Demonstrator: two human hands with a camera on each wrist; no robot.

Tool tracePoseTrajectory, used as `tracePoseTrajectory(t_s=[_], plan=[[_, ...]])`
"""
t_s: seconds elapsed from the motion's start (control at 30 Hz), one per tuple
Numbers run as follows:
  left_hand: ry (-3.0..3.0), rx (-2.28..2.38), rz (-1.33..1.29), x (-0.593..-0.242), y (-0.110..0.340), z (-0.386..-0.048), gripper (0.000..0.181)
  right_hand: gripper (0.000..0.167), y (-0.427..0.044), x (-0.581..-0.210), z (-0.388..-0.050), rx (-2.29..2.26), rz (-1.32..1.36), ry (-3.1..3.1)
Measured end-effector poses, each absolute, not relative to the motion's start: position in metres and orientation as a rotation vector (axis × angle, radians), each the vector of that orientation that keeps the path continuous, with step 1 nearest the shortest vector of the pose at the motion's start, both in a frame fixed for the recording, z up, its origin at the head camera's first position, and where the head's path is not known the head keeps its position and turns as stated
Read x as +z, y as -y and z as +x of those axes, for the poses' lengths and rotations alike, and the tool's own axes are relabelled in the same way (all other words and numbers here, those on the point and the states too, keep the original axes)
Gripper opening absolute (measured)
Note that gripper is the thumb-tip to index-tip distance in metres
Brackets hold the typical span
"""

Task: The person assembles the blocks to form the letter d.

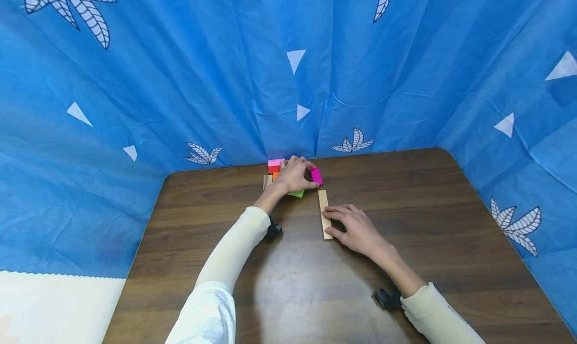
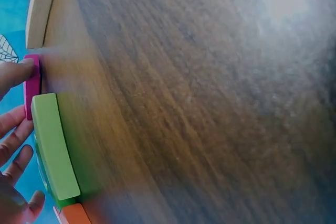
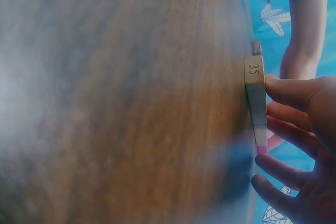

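Sitting near the far table edge (image 1: 383, 154), left hand (image 1: 295, 177) pinches magenta block (image 1: 317, 177).

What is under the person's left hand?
A light green rectangular block and part of an orange block peek out past the left hand; whatever else it covers cannot be seen.

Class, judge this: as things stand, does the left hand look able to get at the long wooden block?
Probably yes: the far end of the long wooden block lies bare near the left hand, which may first have to release the magenta block it holds.
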State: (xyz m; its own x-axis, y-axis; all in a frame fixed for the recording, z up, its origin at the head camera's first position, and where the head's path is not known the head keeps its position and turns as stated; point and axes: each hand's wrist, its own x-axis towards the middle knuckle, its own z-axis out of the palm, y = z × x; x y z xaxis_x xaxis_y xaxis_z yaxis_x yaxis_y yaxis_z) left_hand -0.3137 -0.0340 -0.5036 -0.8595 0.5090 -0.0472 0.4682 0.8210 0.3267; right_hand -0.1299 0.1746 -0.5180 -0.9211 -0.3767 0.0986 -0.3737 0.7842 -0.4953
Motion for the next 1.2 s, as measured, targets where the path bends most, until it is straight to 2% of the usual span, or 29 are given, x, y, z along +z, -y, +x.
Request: tracePoseTrajectory(t_s=[0.3,0.6,1.2], plan=[[-2.850,0.482,0.819,-0.505,0.035,-0.317,0.064,0.050,-0.173,-0.515,-0.129,-0.827,-0.609,-2.957],[-2.827,0.584,0.816,-0.503,0.040,-0.315,0.047,0.050,-0.172,-0.516,-0.129,-0.828,-0.605,-2.947],[-2.816,0.568,0.813,-0.503,0.025,-0.306,0.042,0.050,-0.175,-0.516,-0.129,-0.807,-0.598,-2.961]])
